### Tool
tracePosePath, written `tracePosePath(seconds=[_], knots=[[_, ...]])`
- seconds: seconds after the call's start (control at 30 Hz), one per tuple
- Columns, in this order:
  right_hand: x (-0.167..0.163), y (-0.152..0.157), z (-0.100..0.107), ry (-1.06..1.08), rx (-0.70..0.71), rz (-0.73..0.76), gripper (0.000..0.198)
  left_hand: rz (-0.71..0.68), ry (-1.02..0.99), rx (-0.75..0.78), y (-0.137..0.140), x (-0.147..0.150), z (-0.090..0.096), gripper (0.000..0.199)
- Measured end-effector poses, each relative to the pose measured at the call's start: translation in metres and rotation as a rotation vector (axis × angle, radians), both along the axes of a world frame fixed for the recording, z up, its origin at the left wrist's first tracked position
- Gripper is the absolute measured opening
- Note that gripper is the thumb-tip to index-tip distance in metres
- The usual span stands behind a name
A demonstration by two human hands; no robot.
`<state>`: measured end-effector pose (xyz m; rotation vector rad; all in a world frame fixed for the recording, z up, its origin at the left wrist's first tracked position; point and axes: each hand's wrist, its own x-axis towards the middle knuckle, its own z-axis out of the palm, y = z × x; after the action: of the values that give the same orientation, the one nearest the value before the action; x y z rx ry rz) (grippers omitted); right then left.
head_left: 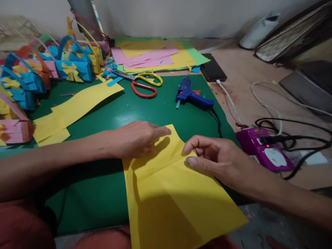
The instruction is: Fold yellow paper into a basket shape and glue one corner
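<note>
In the head camera's view, a person works at a green mat (109,117) with a folded yellow sheet (178,204) that fills the lower middle of the frame. The left hand (138,138), reaching in from the left, lies on the sheet's upper part at center, index finger stretched toward the top corner and the other fingers curled under; whether they grip the paper cannot be told. The right hand (218,155), just right of center, pinches the sheet's right edge between thumb and index finger. Above the hands lie scissors (133,77) with one red and one yellow handle, blades parted, and, to their right, a blue glue gun (194,97). Yellow paper pieces (85,102) lie left of center. Small paper baskets (85,71) in blue, pink, orange and yellow crowd the upper left, beside a stack of colored paper (155,57) at top center. A dark phone (214,68) rests at upper right, and a purple box (259,147) with cables plugged in sits at right.
</note>
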<state>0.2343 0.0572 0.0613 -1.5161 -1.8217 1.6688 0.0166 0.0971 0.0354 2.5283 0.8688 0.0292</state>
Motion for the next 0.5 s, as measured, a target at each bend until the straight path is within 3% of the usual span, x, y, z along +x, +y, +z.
tracePosePath(seconds=[0.13, 0.3, 0.5], knots=[[0.004, -0.001, -0.004, -0.07, -0.088, -0.09, 0.021, 0.181, -0.115, -0.027, 0.012, 0.006, 0.002, 0.071], [0.005, -0.004, -0.002, -0.103, 0.052, -0.042, 0.013, 0.449, -0.26, -0.355, 0.039, 0.019, 0.004, 0.083], [0.008, -0.006, -0.002, -0.169, 0.157, 0.019, 0.011, 0.411, -0.398, -0.719, 0.052, 0.017, -0.004, 0.075]])
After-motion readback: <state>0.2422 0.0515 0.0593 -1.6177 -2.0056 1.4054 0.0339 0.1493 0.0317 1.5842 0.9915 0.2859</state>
